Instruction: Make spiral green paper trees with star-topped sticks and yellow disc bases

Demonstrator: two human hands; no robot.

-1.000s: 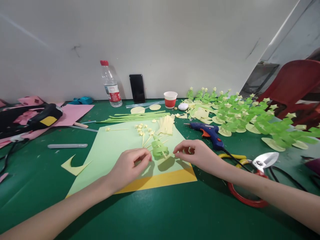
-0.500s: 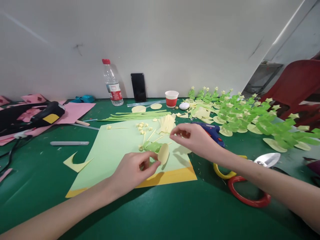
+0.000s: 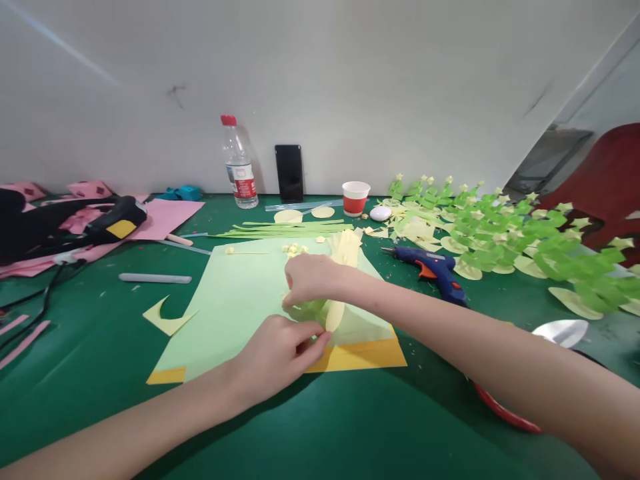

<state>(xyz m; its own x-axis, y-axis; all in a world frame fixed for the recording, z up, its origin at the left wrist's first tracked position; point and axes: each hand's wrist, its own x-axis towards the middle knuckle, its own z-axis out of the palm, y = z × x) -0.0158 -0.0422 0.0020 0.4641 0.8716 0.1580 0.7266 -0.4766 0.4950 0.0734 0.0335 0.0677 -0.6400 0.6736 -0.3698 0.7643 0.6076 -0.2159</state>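
Note:
A small paper flower with curled green leaves (image 3: pixel 314 310) and a cream paper disc (image 3: pixel 335 316) as its base lies on its side over the pale green sheet (image 3: pixel 240 293). My left hand (image 3: pixel 283 350) pinches the lower edge of the disc between thumb and forefinger. Reaching across from the right, my right hand (image 3: pixel 313 277) has its fingers closed at the flower's other end and covers it. Behind my right wrist is a pile of cream paper strips (image 3: pixel 346 247). Tiny cream paper stars (image 3: pixel 294 250) lie just beyond my right hand, partly covered.
A blue glue gun (image 3: pixel 435 270) lies right of the sheet, and red-handled scissors (image 3: pixel 505 410) are partly under my right forearm. Finished paper flowers (image 3: pixel 500 233) crowd the right. A bottle (image 3: pixel 240 170), phone (image 3: pixel 289 173) and paper cup (image 3: pixel 356 199) stand along the wall.
My right hand has moved left from beside the strips to the flower's far end. My left hand still holds the disc. The view has shifted slightly left.

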